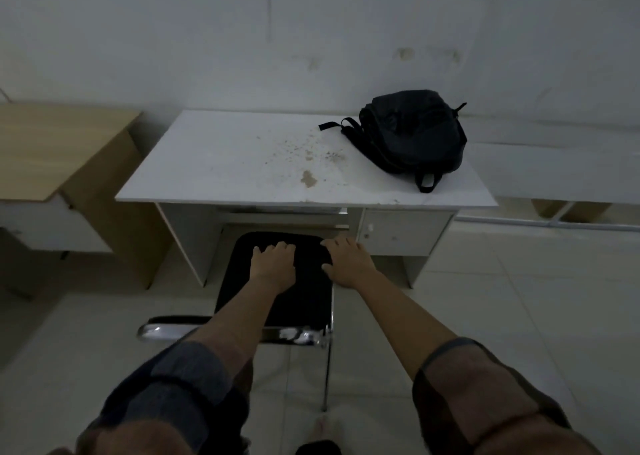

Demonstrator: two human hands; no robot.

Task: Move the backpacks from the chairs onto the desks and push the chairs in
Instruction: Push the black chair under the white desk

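Observation:
A black backpack lies on the right part of a white desk. In front of the desk stands a black chair with a chrome frame, its far edge at the desk's knee opening. My left hand rests palm down on the dark pad, fingers curled over its far part. On the pad's right edge sits my right hand, fingers over the rim. Whether the pad is the seat or the backrest I cannot tell.
A wooden desk stands to the left, close beside the white one. Another white surface runs along the wall at the right. The floor is pale tile. A wall is right behind the desks.

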